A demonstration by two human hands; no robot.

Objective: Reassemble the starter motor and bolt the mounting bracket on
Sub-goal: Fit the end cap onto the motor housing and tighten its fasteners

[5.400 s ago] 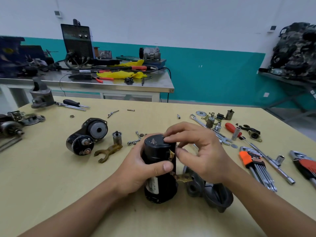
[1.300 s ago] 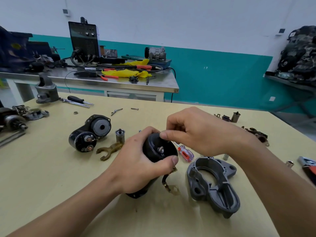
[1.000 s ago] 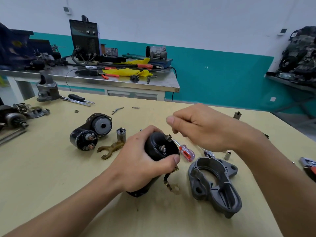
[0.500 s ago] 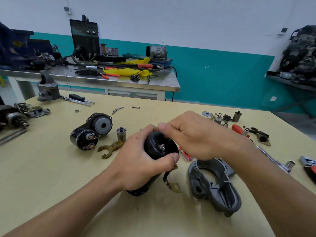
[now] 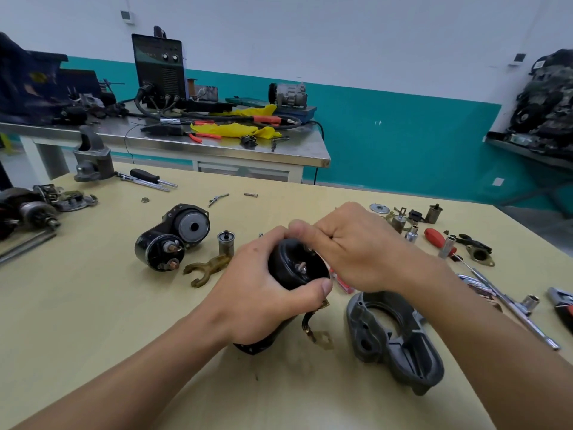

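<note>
my left hand (image 5: pixel 257 293) wraps the black motor (image 5: pixel 294 268), thumb curled across its near rim and fingers round the far side. the motor leans on the table (image 5: pixel 93 321) with its capped end tipped up at me, a stud (image 5: pixel 300 267) at the middle. my right hand (image 5: pixel 356 252) sits at the cap's 1 o'clock, fingers curled, thumb and forefinger nipped on a small bolt (image 5: pixel 307 249) that is mostly hidden. a lead (image 5: pixel 311 328) hangs from the motor at 5 o'clock. the grey housing (image 5: pixel 393 336) lies at 4 o'clock, just beside it. the fork (image 5: pixel 207 268) is at 9 o'clock, the solenoid (image 5: pixel 173 237) at 10 o'clock.
</note>
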